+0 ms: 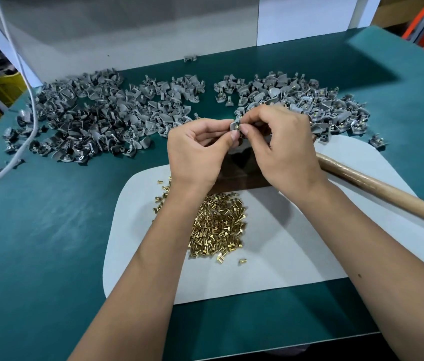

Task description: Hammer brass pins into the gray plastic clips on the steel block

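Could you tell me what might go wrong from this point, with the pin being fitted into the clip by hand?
The left hand and right hand pinch one gray clip with a brass pin in mid-air, above the steel block; the small pin could slip and drop. It might land in the loose brass pin pile or among the gray clip piles, hard to find. The hammer handle lies near the right forearm and could be knocked.

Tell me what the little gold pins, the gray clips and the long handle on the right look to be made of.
Pins: likely brass, given the shiny yellow metallic glint.
Clips: apparently molded plastic, matte gray, with thin curved shells.
Handle: looks like wood, a smooth tan round shaft with a slight sheen, perhaps varnished.
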### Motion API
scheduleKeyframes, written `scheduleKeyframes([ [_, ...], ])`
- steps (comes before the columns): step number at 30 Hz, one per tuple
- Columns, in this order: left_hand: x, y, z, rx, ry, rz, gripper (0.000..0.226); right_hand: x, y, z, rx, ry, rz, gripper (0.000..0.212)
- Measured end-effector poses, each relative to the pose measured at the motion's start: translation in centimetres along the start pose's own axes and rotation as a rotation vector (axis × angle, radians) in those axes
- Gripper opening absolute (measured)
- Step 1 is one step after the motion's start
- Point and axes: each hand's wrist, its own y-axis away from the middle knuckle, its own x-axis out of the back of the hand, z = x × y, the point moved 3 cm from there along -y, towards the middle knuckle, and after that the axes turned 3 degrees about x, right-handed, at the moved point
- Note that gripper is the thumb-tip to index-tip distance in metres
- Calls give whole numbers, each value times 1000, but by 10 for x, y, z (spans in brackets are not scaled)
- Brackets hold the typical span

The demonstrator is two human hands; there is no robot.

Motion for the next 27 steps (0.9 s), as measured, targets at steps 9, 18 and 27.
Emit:
scheduleKeyframes([
  [9, -2, 1, -1, 49, -14, -25, 22, -1, 1, -4, -63, 35, -6, 9],
  [18, -6, 1, -1, 20, -172, 25, 22, -3, 1, -4, -133, 91, -44, 9],
  [27, -9, 3, 4, -32, -287, 2, 25, -2, 0, -5, -166, 114, -47, 10],
])
